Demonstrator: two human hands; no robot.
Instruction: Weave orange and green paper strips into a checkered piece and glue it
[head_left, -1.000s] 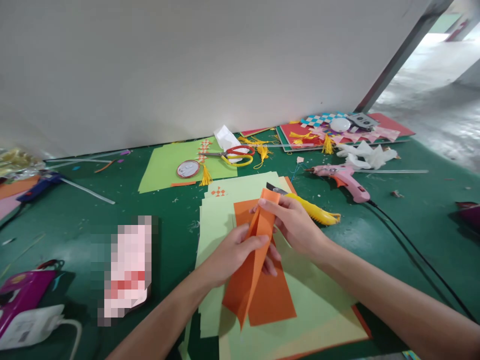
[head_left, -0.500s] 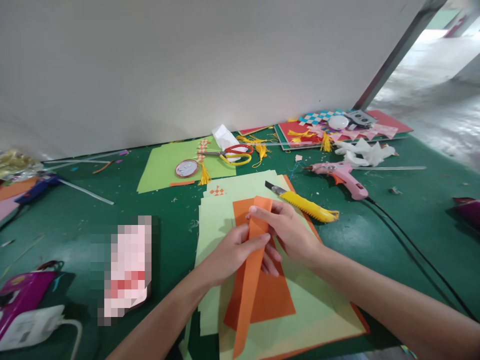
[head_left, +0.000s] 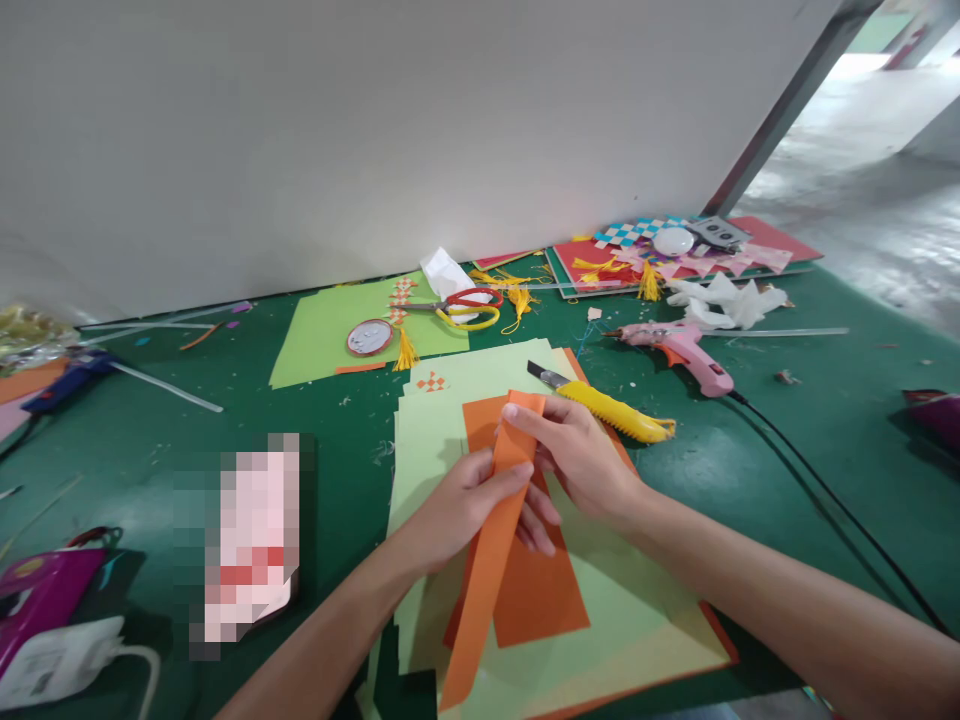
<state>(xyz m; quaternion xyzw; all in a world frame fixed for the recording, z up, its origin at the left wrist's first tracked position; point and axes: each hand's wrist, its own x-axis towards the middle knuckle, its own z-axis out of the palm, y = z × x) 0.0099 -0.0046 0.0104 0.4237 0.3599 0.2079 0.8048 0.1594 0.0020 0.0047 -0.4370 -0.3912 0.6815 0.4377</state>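
Note:
A long orange paper strip slants between my two hands, its lower end toward the table's near edge. My left hand pinches it around the middle, thumb on top and fingers behind. Near the upper end my right hand grips the strip with its thumb in front. Beneath them lies an orange paper sheet, partly covered by the strip and hands. It rests on a stack of pale green paper. A yellow utility knife with its blade out lies just beyond my right hand.
Scissors, a round tin and yellow tassels lie at the back. To the right is a pink glue gun with a trailing cord. On the left are a pixelated pink object, a purple tool and a white plug.
The lower end of the orange strip has swung to the left. Both hands keep their hold in nearly the same place, and the view has shifted slightly.

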